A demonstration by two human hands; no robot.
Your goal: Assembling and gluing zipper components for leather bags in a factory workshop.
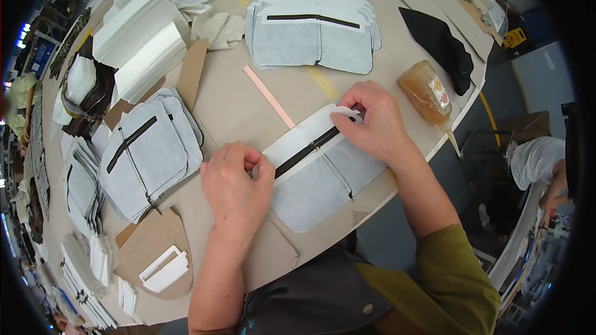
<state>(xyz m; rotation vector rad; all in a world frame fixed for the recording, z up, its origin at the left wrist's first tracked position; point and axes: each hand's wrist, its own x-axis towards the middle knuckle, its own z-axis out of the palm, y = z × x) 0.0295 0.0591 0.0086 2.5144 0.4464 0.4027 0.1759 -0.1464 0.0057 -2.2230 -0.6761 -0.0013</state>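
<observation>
Left hand, right hand pinch thin white strip over grey panel near bench's front edge; gap before round-cornered stack.

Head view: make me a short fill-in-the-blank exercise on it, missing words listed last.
1. Between the left hand and the right hand, the gray panel has a white strip and a ____ stripe.
2. The narrow strip beyond the panel is ____.
3. The amber block lies to the person's ____.

Missing words: black; pink; right.
</observation>
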